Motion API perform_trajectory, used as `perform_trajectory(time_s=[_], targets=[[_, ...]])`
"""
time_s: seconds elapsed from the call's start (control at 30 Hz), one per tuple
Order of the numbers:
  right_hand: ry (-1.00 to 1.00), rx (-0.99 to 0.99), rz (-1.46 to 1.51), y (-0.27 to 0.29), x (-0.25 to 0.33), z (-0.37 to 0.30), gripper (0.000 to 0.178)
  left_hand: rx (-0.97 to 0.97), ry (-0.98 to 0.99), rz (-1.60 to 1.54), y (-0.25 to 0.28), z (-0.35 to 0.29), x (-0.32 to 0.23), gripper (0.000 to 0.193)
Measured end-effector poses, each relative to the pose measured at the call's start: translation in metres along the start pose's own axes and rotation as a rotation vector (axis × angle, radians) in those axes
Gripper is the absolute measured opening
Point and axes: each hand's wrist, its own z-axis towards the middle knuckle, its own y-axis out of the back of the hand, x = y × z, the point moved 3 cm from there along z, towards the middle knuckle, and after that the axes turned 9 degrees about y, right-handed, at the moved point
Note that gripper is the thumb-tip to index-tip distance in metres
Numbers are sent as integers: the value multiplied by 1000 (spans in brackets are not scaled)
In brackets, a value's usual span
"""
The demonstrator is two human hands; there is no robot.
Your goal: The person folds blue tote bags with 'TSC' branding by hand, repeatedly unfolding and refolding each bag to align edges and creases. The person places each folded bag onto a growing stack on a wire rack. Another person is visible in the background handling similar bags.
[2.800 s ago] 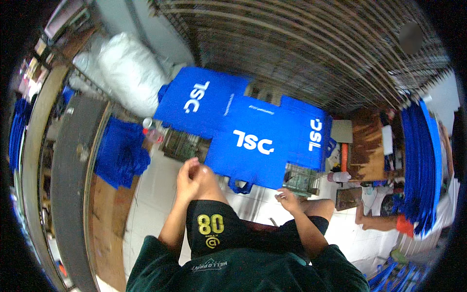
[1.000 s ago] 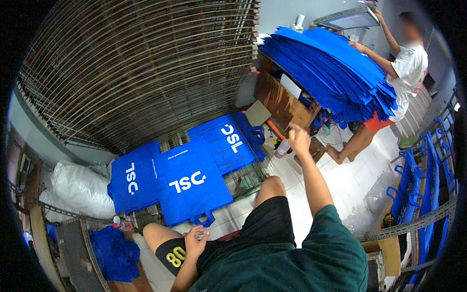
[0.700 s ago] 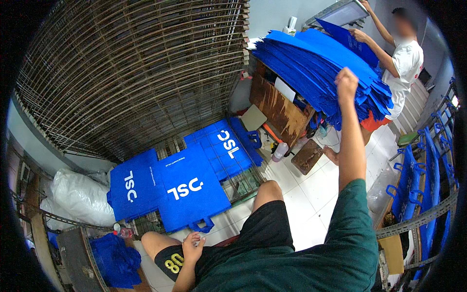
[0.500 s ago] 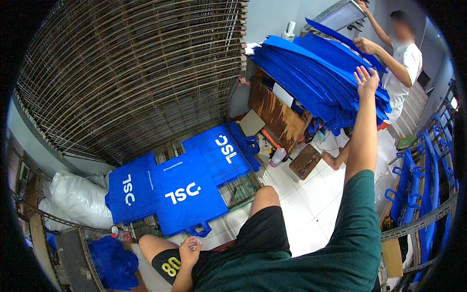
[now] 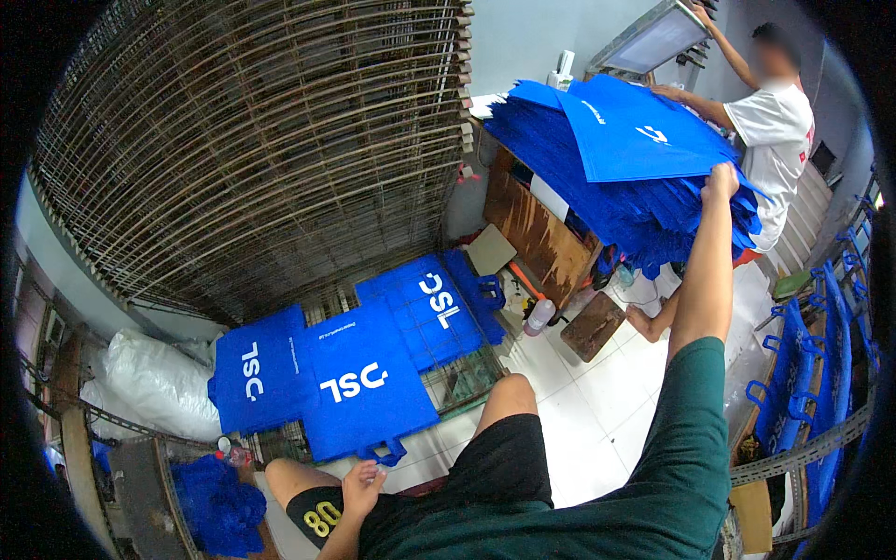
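Note:
A blue printed bag (image 5: 621, 149) with white marks lies on top of a tall, fanned stack of blue bags (image 5: 644, 219) at the upper right. The fingers of my right hand (image 5: 721, 182) are closed on its near right corner, with the arm stretched far out. Close to my body, my left hand (image 5: 362, 485) is curled over my thigh, and a small pale thing shows at its fingertips, too small to name. Just beyond it hangs the handle of a printed blue bag (image 5: 369, 420), lying with other printed bags (image 5: 261, 378) on a low wire rack.
A tall tier of wire drying racks (image 5: 252, 168) fills the upper left. A co-worker (image 5: 779, 140) stands behind the stack, one hand at a framed screen (image 5: 653, 37). A bottle (image 5: 539, 317) stands on the tiled floor; bags hang on a rack (image 5: 793, 373) at right.
My right hand has gone from open to closed on the bag's corner. The bag the co-worker was lifting now lies flat on the stack. My left hand stays by my thigh.

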Motion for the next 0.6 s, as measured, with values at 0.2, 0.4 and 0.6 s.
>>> perform_trajectory(time_s=[0.2, 0.4, 0.6], targets=[[428, 36, -256, -17, 92, -104, 100, 281, -210, -149, -61, 55, -128, 37], [398, 141, 59, 43, 108, -175, 102, 785, -146, -462, -155, 99, -308, 74], [617, 181, -166, 119, 122, -245, 69, 1123, -126, -841, -198, 74, -408, 63]])
